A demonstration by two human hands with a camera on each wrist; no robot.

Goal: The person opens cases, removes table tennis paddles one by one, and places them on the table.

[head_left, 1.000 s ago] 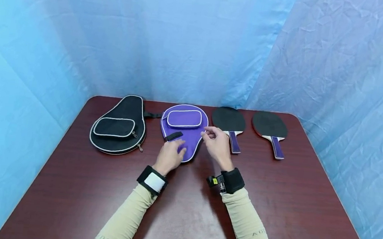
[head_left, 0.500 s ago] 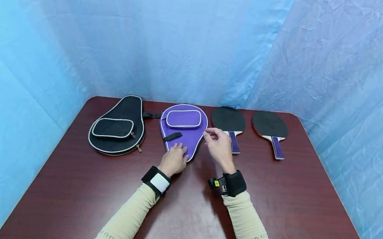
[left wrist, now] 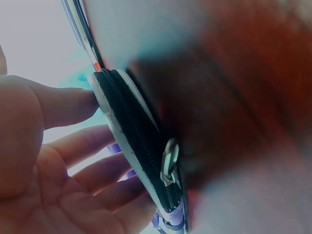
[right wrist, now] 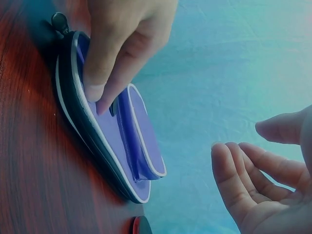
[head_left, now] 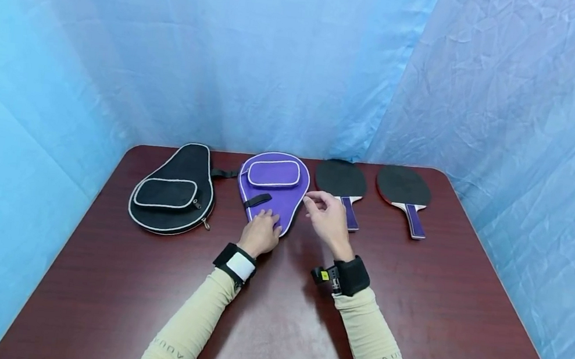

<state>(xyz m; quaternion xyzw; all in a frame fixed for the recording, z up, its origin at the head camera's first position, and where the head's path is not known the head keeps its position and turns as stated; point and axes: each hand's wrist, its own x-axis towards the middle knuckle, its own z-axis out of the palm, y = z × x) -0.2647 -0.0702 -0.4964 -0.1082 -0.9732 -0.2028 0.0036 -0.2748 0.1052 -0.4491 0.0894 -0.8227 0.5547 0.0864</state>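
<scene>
A purple table tennis paddle case (head_left: 285,200) with white piping lies on the table, its pocket at the far end and its narrow end near me. My left hand (head_left: 260,235) rests its fingertips on that narrow end, below the short black strap (head_left: 257,201). In the left wrist view, a metal zipper pull (left wrist: 169,161) hangs from the dark zipper along the case's side. Just right of the case hovers my right hand (head_left: 328,219), its fingers loosely bent. The right wrist view shows its thumb apart from the fingers, with nothing between them.
A black paddle case (head_left: 184,163) lies at the left, its strap (head_left: 225,173) reaching toward the purple one. To the right are two dark-faced paddles, one (head_left: 341,176) partly behind my right hand and another (head_left: 404,185) farther right. Blue curtains (head_left: 279,61) surround the reddish-brown table (head_left: 277,330).
My left hand has come down onto the narrow end of the purple case, which has slid slightly away from me. My right hand has stayed nearly still.
</scene>
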